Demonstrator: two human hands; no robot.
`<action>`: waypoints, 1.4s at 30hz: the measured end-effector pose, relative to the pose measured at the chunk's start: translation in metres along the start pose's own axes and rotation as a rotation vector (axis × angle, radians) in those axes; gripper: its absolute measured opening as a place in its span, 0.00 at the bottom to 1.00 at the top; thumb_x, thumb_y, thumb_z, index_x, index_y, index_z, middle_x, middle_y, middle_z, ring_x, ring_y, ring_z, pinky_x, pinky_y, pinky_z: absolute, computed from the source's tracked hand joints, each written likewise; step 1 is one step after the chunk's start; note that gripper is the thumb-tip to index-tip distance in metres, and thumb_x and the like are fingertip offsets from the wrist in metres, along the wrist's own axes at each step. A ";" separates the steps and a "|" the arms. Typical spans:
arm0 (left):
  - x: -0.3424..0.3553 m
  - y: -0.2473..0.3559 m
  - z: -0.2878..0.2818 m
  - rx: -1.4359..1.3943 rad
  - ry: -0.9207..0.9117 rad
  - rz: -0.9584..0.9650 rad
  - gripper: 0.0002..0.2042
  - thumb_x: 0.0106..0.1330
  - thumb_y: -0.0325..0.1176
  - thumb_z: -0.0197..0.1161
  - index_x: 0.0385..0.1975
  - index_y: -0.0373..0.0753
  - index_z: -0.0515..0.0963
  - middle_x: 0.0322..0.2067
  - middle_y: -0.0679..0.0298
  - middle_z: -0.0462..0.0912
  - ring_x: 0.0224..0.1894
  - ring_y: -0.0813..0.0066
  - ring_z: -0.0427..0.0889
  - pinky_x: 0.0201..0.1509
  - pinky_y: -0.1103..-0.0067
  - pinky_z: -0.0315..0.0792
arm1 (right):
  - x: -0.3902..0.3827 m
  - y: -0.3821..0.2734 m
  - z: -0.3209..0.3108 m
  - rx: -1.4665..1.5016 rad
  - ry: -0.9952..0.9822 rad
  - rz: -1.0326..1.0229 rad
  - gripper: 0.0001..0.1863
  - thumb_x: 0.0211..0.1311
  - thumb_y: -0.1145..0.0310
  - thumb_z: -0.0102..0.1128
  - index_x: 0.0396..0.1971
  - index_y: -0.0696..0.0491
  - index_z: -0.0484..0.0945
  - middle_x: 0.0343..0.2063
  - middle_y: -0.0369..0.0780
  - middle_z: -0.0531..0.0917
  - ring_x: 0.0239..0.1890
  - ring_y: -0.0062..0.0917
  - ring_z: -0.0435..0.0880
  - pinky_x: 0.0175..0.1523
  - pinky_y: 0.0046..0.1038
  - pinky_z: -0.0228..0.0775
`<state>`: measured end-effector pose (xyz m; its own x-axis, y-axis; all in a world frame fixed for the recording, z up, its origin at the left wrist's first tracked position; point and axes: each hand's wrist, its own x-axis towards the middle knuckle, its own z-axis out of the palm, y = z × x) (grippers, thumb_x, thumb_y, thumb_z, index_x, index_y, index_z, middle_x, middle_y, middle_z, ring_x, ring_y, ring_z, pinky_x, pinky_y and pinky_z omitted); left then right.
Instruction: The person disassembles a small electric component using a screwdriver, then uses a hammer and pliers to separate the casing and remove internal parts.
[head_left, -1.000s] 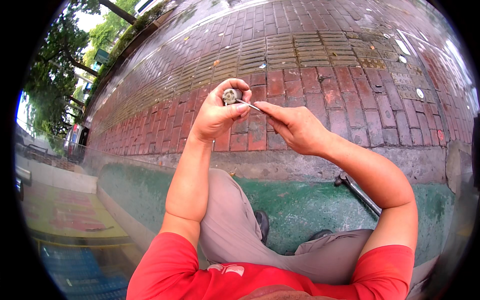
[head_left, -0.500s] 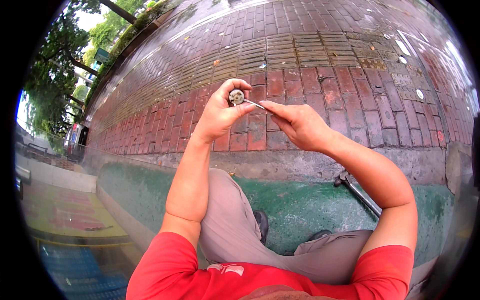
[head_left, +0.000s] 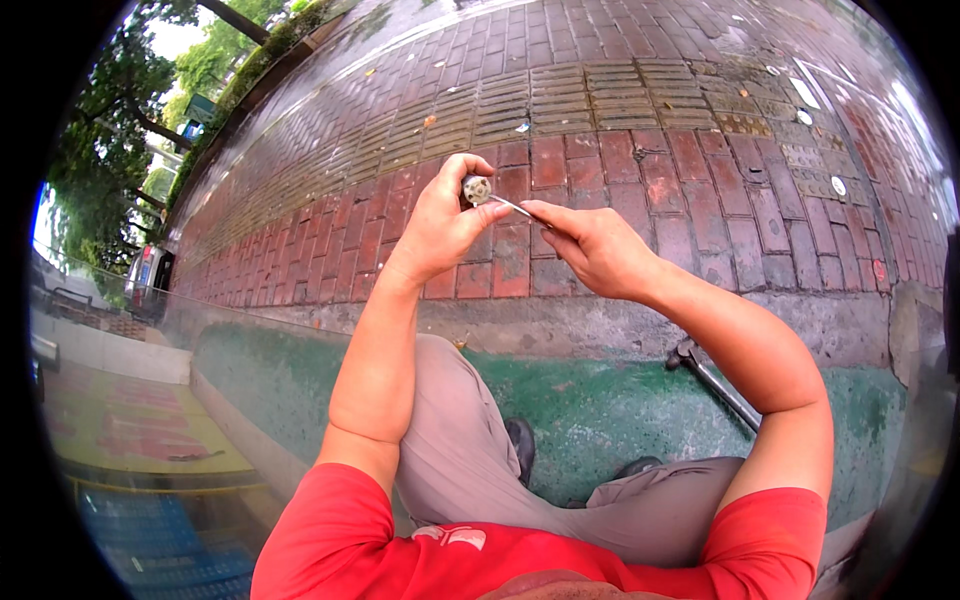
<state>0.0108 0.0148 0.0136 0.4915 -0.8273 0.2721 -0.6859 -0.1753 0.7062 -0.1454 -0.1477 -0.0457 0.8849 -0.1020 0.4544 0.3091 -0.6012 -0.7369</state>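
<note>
My left hand [head_left: 445, 215] is closed round a small, round, greyish metal part [head_left: 478, 189], held between thumb and curled fingers. Its end face is dirty, with several dark hollows in it. From the right, my right hand [head_left: 600, 250] pinches a thin metal rod-shaped tool [head_left: 516, 208]. The tool's far tip reaches the lower right rim of the round part, beside my left thumb; whether it sits inside a hollow I cannot tell. Both hands are raised in front of me, over the paving.
A long metal tool with a hammer-like head [head_left: 715, 380] lies on the green ground [head_left: 590, 420] near my right forearm. Wet red brick paving [head_left: 510, 270] stretches beyond a grey kerb strip [head_left: 600, 325]. A low wall [head_left: 120, 355] runs at the left.
The round part has tilted slightly in my left hand, and its face shows differently. The thin tool has changed its angle a little, and more of it shows before my right fingers.
</note>
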 end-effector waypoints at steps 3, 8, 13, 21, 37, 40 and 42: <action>0.000 -0.003 -0.001 0.031 0.000 -0.003 0.17 0.59 0.30 0.71 0.44 0.36 0.71 0.29 0.70 0.74 0.31 0.85 0.74 0.34 0.84 0.71 | 0.001 -0.001 0.000 0.010 -0.026 0.038 0.19 0.68 0.68 0.51 0.58 0.49 0.72 0.36 0.52 0.82 0.39 0.51 0.81 0.42 0.46 0.74; 0.001 0.000 -0.002 0.124 -0.010 0.010 0.16 0.58 0.31 0.71 0.41 0.37 0.72 0.27 0.70 0.75 0.30 0.85 0.74 0.34 0.83 0.71 | 0.000 0.002 0.002 0.019 -0.036 0.052 0.19 0.68 0.67 0.51 0.57 0.51 0.73 0.38 0.53 0.82 0.41 0.51 0.81 0.44 0.45 0.74; 0.002 -0.004 -0.001 0.067 -0.032 -0.092 0.15 0.56 0.30 0.72 0.39 0.36 0.74 0.27 0.70 0.76 0.29 0.85 0.75 0.32 0.84 0.72 | 0.000 0.007 0.003 0.039 -0.059 0.066 0.18 0.67 0.69 0.51 0.56 0.53 0.73 0.37 0.52 0.82 0.40 0.48 0.81 0.45 0.41 0.74; 0.002 -0.005 0.002 0.118 0.000 -0.121 0.15 0.52 0.26 0.74 0.36 0.35 0.75 0.27 0.71 0.75 0.29 0.86 0.75 0.32 0.85 0.74 | 0.001 0.004 0.000 0.040 -0.018 0.138 0.15 0.66 0.70 0.53 0.50 0.56 0.76 0.35 0.53 0.82 0.41 0.50 0.81 0.44 0.41 0.74; -0.006 0.013 0.024 0.076 -0.120 0.065 0.15 0.58 0.24 0.66 0.44 0.35 0.72 0.33 0.62 0.76 0.35 0.75 0.74 0.41 0.77 0.71 | 0.003 -0.012 0.001 0.278 0.150 0.233 0.19 0.58 0.67 0.70 0.46 0.60 0.77 0.26 0.36 0.80 0.29 0.14 0.73 0.35 0.22 0.69; -0.007 0.013 0.028 0.089 -0.119 0.095 0.15 0.58 0.25 0.66 0.45 0.36 0.72 0.32 0.61 0.78 0.35 0.73 0.75 0.41 0.77 0.72 | 0.002 -0.014 -0.001 0.232 0.157 0.218 0.19 0.57 0.67 0.71 0.45 0.60 0.77 0.26 0.36 0.80 0.29 0.15 0.74 0.35 0.23 0.70; -0.007 0.014 0.030 0.111 -0.129 0.093 0.16 0.58 0.25 0.66 0.44 0.36 0.71 0.32 0.60 0.78 0.35 0.72 0.76 0.41 0.76 0.72 | 0.001 -0.013 -0.001 0.215 0.161 0.219 0.19 0.57 0.68 0.70 0.45 0.60 0.77 0.27 0.37 0.81 0.29 0.16 0.75 0.36 0.23 0.70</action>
<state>-0.0184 0.0026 0.0021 0.3549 -0.9031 0.2416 -0.7838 -0.1466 0.6034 -0.1488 -0.1407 -0.0357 0.8772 -0.3442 0.3348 0.1997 -0.3726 -0.9063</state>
